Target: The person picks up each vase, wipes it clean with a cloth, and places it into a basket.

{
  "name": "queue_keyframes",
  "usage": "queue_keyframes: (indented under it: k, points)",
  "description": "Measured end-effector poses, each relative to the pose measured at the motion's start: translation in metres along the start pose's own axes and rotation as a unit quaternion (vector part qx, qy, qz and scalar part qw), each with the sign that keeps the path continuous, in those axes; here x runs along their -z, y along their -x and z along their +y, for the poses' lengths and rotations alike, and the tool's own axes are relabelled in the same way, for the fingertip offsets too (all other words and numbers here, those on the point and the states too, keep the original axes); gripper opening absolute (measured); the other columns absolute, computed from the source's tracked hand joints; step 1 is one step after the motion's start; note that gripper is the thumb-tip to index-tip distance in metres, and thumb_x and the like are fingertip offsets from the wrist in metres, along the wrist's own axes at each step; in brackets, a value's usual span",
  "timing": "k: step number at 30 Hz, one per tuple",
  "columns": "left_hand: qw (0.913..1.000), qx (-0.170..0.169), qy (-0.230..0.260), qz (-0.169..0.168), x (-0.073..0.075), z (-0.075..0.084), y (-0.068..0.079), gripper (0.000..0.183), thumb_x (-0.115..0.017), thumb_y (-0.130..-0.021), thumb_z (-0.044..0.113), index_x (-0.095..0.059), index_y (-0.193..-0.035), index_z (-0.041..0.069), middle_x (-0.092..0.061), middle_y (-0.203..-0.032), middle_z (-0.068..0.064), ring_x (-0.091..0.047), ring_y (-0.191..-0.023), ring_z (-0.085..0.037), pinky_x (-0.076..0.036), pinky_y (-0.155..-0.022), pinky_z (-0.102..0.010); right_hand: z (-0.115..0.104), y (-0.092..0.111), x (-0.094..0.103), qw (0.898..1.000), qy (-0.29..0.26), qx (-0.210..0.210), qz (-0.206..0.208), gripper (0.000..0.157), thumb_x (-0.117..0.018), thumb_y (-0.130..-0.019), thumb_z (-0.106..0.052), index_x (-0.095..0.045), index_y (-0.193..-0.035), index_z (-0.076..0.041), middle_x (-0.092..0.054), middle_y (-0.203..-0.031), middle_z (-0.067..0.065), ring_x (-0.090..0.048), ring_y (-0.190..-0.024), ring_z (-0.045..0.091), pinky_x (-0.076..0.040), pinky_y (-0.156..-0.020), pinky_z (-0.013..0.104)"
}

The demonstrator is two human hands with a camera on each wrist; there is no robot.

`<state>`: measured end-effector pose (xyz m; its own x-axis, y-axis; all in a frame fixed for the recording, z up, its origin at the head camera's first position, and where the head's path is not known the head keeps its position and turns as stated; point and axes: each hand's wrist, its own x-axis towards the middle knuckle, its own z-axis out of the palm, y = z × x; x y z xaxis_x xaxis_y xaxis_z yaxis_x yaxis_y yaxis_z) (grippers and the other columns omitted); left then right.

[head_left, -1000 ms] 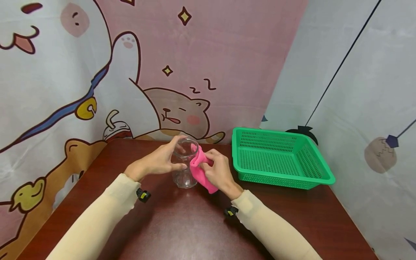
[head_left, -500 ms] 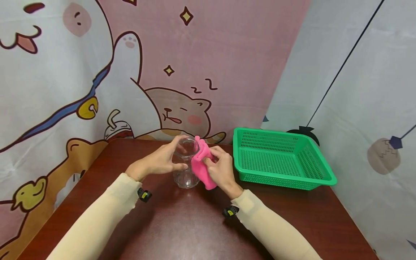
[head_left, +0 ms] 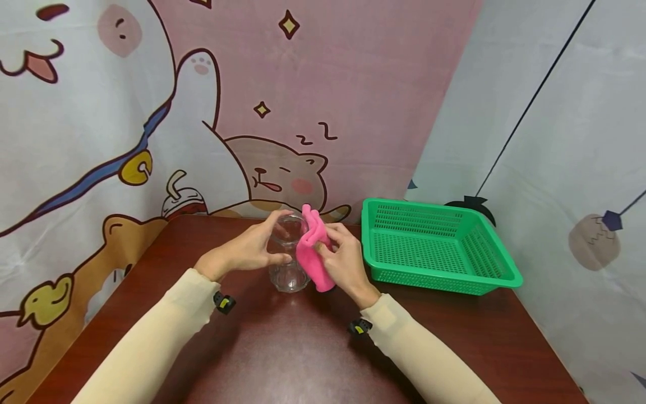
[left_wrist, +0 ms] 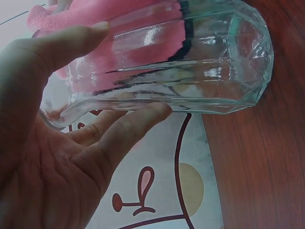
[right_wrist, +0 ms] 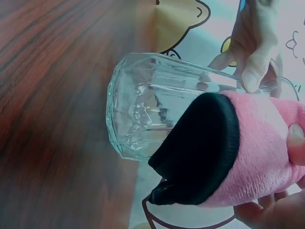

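A clear glass jar (head_left: pixel 290 277) with a faceted base stands upright on the table. My left hand (head_left: pixel 246 248) grips it from the left, thumb and fingers on opposite sides; the left wrist view shows the fingertips (left_wrist: pixel 159 112) against the glass. In my right hand (head_left: pixel 347 262) is a pink cloth (head_left: pixel 314 262), pinched between thumb and fingers and held at the jar's right side. One end of the cloth sticks up beside the jar's rim. From the right wrist, the cloth's black lower part (right_wrist: pixel 198 143) shows, covering some of the glass.
A green plastic basket (head_left: pixel 444 280) with slotted walls sits at the back right of the dark wooden table (head_left: pixel 287 359). Behind the table hangs a cartoon-printed curtain (head_left: pixel 363 101), close to the table's far edge.
The cloth has risen a little along the jar's right side, and its top end now stands above the rim. My right hand has shifted slightly with it. My left hand keeps its hold.
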<state>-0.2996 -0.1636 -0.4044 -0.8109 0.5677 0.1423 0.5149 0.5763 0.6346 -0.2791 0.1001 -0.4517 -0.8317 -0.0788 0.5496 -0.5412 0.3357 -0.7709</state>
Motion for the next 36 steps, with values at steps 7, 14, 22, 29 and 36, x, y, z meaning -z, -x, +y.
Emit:
queue_keyframes:
  k: [7, 14, 22, 29, 36]
  points:
    - [1.0000, 0.004, 0.000, 0.000, 0.0006, 0.0004, 0.0008, 0.102, -0.094, -0.102, 0.022, -0.026, -0.179, 0.019, -0.072, -0.150, -0.022, -0.072, -0.144, -0.044, -0.056, -0.123, -0.071, -0.0004, 0.0001, 0.0001, 0.999, 0.032, 0.012, -0.020, 0.036, -0.087, -0.102, -0.003, -0.084, -0.138, 0.000, -0.079, -0.131, 0.017, -0.080, -0.114, 0.030, -0.072, -0.099, 0.045]
    - [1.0000, 0.000, -0.001, 0.003, 0.0001, 0.0012, 0.0012, 0.101, -0.093, -0.102, 0.021, -0.028, -0.178, 0.019, -0.073, -0.149, -0.022, -0.072, -0.143, -0.043, -0.056, -0.123, -0.071, 0.0025, 0.0001, -0.0010, 0.994, 0.094, 0.029, -0.044, 0.027, -0.085, -0.100, -0.001, -0.088, -0.127, 0.000, -0.082, -0.126, 0.015, -0.077, -0.099, 0.025, -0.063, -0.082, 0.028]
    - [1.0000, -0.001, -0.002, 0.002, 0.0007, 0.0022, 0.0006, 0.101, -0.093, -0.102, 0.022, -0.027, -0.179, 0.019, -0.074, -0.148, -0.022, -0.072, -0.143, -0.045, -0.056, -0.123, -0.071, 0.0034, -0.0002, -0.0001, 0.987, 0.137, 0.043, -0.076, 0.021, -0.089, -0.099, -0.004, -0.090, -0.120, -0.003, -0.082, -0.121, 0.014, -0.080, -0.106, 0.027, -0.067, -0.086, 0.035]
    - [1.0000, 0.001, -0.002, 0.001, 0.0011, 0.0024, 0.0009, 0.101, -0.093, -0.102, 0.021, -0.027, -0.179, 0.019, -0.074, -0.147, -0.022, -0.072, -0.143, -0.044, -0.056, -0.123, -0.072, 0.0007, 0.0011, 0.0020, 0.981, 0.156, 0.041, -0.108, 0.025, -0.090, -0.100, -0.006, -0.089, -0.125, -0.003, -0.080, -0.122, 0.016, -0.079, -0.109, 0.030, -0.068, -0.090, 0.042]
    - [1.0000, 0.002, -0.005, 0.002, -0.0002, 0.0021, 0.0020, 0.101, -0.093, -0.103, 0.022, -0.027, -0.179, 0.017, -0.074, -0.146, -0.020, -0.073, -0.142, -0.042, -0.056, -0.122, -0.071, 0.0017, 0.0021, 0.0034, 0.973, 0.181, 0.025, -0.139, 0.022, -0.091, -0.100, -0.008, -0.091, -0.121, -0.005, -0.080, -0.122, 0.015, -0.078, -0.113, 0.032, -0.071, -0.097, 0.047]
